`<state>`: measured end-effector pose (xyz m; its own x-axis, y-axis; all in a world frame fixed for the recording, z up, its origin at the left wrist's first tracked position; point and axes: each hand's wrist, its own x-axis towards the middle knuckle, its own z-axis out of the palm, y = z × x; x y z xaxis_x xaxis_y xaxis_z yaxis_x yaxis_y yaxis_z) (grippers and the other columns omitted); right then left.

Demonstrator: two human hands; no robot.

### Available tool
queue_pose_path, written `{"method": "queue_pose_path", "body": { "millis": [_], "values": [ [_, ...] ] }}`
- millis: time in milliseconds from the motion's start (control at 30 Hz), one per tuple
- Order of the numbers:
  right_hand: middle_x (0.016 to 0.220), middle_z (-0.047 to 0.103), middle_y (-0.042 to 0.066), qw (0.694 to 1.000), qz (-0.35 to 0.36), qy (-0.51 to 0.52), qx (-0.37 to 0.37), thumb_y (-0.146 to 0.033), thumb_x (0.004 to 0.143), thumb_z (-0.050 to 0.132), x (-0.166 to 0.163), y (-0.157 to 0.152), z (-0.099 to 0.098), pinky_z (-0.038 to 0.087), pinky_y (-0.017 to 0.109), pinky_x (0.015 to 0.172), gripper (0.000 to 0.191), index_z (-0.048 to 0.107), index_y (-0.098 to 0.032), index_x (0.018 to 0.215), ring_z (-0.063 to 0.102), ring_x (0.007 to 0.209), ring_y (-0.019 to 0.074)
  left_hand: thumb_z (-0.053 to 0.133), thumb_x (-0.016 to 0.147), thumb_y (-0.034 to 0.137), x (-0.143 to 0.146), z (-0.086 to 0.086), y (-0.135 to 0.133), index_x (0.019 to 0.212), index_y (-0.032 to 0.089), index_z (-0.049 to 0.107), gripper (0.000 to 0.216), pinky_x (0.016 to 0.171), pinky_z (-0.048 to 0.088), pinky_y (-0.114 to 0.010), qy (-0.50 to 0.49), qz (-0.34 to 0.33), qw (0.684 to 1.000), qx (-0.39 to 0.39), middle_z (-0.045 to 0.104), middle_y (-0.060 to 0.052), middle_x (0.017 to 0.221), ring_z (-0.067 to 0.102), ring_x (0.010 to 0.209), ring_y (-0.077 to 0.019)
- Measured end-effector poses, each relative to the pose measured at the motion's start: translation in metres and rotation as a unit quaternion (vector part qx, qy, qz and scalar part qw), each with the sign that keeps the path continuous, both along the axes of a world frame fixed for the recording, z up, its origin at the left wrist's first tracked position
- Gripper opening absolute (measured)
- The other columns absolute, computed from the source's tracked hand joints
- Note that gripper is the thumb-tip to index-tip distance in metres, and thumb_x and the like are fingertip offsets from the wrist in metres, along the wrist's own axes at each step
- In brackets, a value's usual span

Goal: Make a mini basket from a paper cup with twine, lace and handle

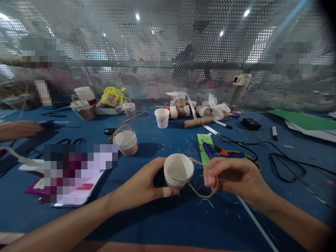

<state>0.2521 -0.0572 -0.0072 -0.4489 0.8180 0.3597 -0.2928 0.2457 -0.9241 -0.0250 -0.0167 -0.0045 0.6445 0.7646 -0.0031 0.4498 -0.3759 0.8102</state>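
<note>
The person is sitting at a blue desk [168, 224], holding a small white paper cup [179, 170] just above its surface, near the front edge and about midway across. The left hand [147, 187] is wrapping around the cup's left side, its grip closed on the wall of the cup, thumb over the top edge and a bandaged fingertip pressing beneath. The cup is tipping toward the person, so its empty inside is showing. A length of brown twine [202, 189] is running from the cup's right rim, looping down and round to the right hand [233, 178]. That hand's grip is pinching shut on the twine, fingers curled in, just beside the cup.

Right behind the right hand a blue glue gun [214, 151] is lying on a strip of green paper [203, 141], its black cord [283, 159] trailing off to the right. Further back and to the left a finished little cup basket [126, 141] with a thin handle is standing upright. Beyond it another plain white cup [162, 117] is standing, with a roll of twine [198, 121] lying nearby. A phone [78, 190] is lying flat on the left of the desk. At the far left edge another person's hand [18, 128] is resting on the desk, well apart from the cup.
</note>
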Motion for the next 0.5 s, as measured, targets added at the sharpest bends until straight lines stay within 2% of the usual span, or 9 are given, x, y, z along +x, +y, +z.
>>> {"method": "queue_pose_path", "body": {
  "millis": [100, 200, 333, 500],
  "values": [
    [0.09, 0.073, 0.004, 1.0, 0.006, -0.01, 0.001, -0.002, 0.082, 0.075, -0.003, -0.004, 0.001, 0.059, 0.027, 0.07, 0.032, 0.078, -0.026, 0.102, 0.07, 0.082, 0.0148, 0.078, 0.081, 0.045, 0.002, -0.002, 0.0, 0.132, 0.021, 0.056, 0.06, 0.103, 0.05, -0.044, 0.027, 0.006, 0.998, 0.048, 0.063, -0.009, 0.131, 0.061, 0.117, -0.0285],
    [0.088, 0.073, 0.004, 1.0, 0.012, 0.002, -0.015, -0.004, 0.08, 0.078, -0.007, -0.009, 0.001, 0.059, 0.026, 0.066, 0.027, 0.078, -0.025, 0.097, 0.07, 0.078, 0.0141, 0.077, 0.082, 0.044, 0.004, -0.005, 0.0, 0.132, 0.022, 0.056, 0.059, 0.108, 0.046, -0.048, 0.04, -0.002, 0.995, 0.093, 0.059, -0.012, 0.138, 0.056, 0.125, -0.031],
    [0.082, 0.074, 0.003, 0.996, -0.03, 0.052, -0.062, -0.02, 0.09, 0.072, -0.012, -0.011, 0.0, 0.059, 0.025, 0.059, 0.004, 0.071, -0.023, 0.092, 0.07, 0.072, 0.0141, 0.074, 0.083, 0.052, 0.01, -0.005, -0.002, 0.137, 0.022, 0.055, 0.065, 0.115, 0.039, -0.051, 0.033, -0.042, 0.993, 0.109, 0.053, -0.015, 0.147, 0.05, 0.135, -0.0328],
    [0.081, 0.074, 0.003, 0.991, -0.099, 0.036, -0.085, -0.032, 0.102, 0.056, -0.015, -0.002, 0.003, 0.058, 0.025, 0.057, 0.015, 0.064, -0.02, 0.098, 0.07, 0.065, 0.0134, 0.069, 0.085, 0.057, 0.014, -0.004, -0.003, 0.145, 0.026, 0.05, 0.07, 0.12, 0.032, -0.057, 0.064, -0.067, 0.991, 0.101, 0.047, -0.013, 0.155, 0.035, 0.147, -0.0368]
  ]
}}
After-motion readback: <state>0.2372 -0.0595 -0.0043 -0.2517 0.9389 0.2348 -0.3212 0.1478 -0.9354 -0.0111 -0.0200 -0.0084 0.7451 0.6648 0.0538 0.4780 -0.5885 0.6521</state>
